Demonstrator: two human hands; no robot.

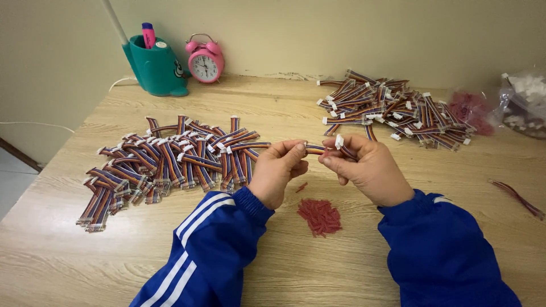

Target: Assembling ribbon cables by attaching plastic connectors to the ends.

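Both hands are meeting above the middle of the wooden worktop point(352, 267), sharing one short multicoloured ribbon cable point(316, 149). The left hand point(277, 170) is pinching one end of it between thumb and forefinger, the other fingers curling loosely under the palm. The right hand point(367, 169) is gripping the opposite end, fingers closing around the wires just below a small white connector point(339, 141) that is poking up above the knuckles. Both arms are wearing blue sleeves, the left one showing white stripes.

Directly beneath the hands a small heap of red wire offcuts point(320, 216) is lying on the worktop. A wide pile of similar cables point(170, 162) is spreading out to the left, and a second pile point(392, 111) is sitting further back on the right. A pink alarm clock point(205, 59) and a teal pen holder point(156, 65) are standing against the wall, and a clear bag of white parts point(526, 105) is resting at the right edge
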